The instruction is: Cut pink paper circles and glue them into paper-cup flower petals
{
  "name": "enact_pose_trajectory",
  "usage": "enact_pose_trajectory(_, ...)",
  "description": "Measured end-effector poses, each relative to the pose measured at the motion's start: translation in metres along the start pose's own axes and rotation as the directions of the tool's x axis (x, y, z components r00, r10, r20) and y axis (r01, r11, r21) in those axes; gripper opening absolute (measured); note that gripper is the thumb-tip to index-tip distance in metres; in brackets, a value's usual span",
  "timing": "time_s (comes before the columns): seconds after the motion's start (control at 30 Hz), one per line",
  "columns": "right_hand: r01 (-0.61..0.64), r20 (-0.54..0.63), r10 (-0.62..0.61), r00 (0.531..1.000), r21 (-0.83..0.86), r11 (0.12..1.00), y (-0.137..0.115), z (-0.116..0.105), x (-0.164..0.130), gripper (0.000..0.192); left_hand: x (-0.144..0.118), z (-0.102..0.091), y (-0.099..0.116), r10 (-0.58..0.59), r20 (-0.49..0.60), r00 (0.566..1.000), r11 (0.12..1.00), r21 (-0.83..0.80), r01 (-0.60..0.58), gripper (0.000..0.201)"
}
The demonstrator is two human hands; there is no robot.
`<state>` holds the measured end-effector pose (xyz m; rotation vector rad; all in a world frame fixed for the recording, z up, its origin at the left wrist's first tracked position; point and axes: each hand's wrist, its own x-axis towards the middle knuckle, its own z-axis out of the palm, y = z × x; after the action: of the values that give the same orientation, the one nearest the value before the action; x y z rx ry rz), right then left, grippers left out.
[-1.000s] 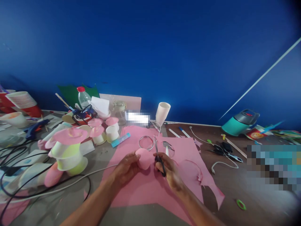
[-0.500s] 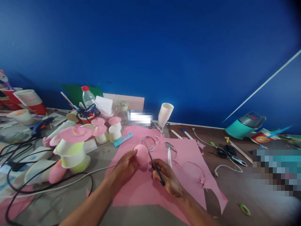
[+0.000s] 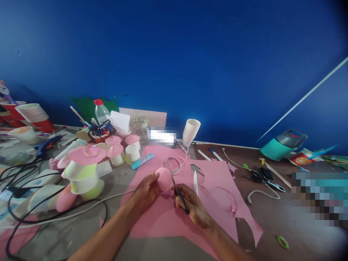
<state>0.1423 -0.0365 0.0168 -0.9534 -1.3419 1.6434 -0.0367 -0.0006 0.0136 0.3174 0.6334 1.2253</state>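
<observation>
Between thumb and fingers, my left hand (image 3: 148,186) pinches a round pink paper disc (image 3: 163,179) by its left edge. My right hand (image 3: 191,204) is wrapped round the dark handles of a pair of scissors (image 3: 181,199). The scissor blades point up and away, lying along the disc's right edge. Beneath both hands spreads a large pink paper sheet (image 3: 154,221) with curved cut-outs on its right side. A white pen (image 3: 195,182) rests on the sheet to the right of the scissors.
Several paper cups with pink discs, such as one large cup piece (image 3: 84,177), crowd the left, among black cables (image 3: 16,217). A white cup (image 3: 191,131) stands near the blue wall. A teal flask (image 3: 282,145) and a second pair of scissors (image 3: 276,186) lie right.
Hardly anything differs. The scissors and my right hand have shifted very slightly left along the disc's edge, while my left hand keeps its grip.
</observation>
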Motion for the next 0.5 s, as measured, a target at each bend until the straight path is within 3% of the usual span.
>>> enact_pose_trajectory(0.27,0.003,0.009,-0.003,1.0,0.002,1.0,-0.0002,0.0015,-0.0008,0.053,0.0018,-0.0021,0.0011,0.006,0.029,1.0,1.0,0.011,-0.007,0.007)
enact_pose_trajectory(0.5,-0.001,0.008,0.001,1.0,0.005,1.0,0.0015,0.0025,0.0001,0.053,0.0006,0.0048,0.0049,0.007,-0.02,1.0,1.0,-0.019,-0.008,0.014)
